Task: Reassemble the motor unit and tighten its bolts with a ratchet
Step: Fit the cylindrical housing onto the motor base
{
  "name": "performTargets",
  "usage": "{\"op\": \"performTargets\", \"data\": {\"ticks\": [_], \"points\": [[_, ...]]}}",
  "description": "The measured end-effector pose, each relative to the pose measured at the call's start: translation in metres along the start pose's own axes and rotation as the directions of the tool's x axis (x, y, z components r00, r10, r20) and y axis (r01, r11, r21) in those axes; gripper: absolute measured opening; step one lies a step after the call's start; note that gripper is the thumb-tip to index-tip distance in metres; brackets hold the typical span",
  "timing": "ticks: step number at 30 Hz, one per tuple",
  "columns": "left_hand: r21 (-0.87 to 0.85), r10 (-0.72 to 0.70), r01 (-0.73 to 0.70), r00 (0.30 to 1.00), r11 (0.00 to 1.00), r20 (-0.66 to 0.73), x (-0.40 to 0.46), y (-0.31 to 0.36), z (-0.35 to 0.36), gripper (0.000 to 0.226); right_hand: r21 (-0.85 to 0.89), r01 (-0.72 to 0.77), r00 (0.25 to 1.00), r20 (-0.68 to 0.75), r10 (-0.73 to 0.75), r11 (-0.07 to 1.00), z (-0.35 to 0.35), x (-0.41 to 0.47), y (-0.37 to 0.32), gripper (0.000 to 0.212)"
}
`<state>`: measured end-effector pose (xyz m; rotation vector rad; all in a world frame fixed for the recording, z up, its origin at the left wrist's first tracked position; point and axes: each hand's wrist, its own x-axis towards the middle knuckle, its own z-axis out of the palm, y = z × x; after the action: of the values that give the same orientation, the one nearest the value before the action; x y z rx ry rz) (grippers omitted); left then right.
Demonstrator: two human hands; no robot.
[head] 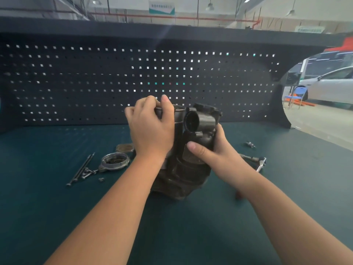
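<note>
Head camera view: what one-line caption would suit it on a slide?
Both hands, left and right, hold the motor unit upright, with long bolts and ratchet alongside.

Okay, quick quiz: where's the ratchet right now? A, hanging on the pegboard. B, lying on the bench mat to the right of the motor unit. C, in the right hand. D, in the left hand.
B: the ratchet lies on the bench mat, right of the motor unit, which both the left hand and right hand are gripping.
</note>
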<state>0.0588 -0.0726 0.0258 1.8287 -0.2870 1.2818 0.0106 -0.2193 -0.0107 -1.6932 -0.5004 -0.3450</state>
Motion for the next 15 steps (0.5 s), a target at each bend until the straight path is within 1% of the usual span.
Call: {"op": "performTargets", "data": {"ticks": [3,7,9,12,15], "points": [[0.021,0.018,-0.018,1.0,1.0,-0.009,0.0035,-0.0056,-0.0003,0.049,-0.025,0.026,0.999,0.024,-0.025,0.999,0.0084,-0.0043,-0.0013,0.069],[-0.053,0.038,-0.036,0.999,0.998,0.035,0.0065,-0.0066,0.0004,0.042,0.019,0.014,0.999,0.048,-0.015,1.0,0.0016,-0.0031,-0.0046,0.081],[-0.085,0.046,-0.041,0.997,0.996,0.065,0.0079,-0.0057,0.0011,0.044,0.045,0.016,0.999,0.049,-0.018,0.999,0.0,-0.0032,-0.0049,0.08],[-0.137,0.036,-0.025,0.996,0.99,0.078,0.0077,-0.0044,0.0,0.054,0.076,0.045,0.999,0.006,-0.046,0.996,0.0037,-0.0053,-0.0038,0.071],[-0.158,-0.001,0.009,0.999,0.987,0.05,0.0064,-0.0058,-0.0031,0.065,0.131,0.08,0.993,-0.095,-0.068,0.988,0.0084,-0.0041,-0.0037,0.074]]}}
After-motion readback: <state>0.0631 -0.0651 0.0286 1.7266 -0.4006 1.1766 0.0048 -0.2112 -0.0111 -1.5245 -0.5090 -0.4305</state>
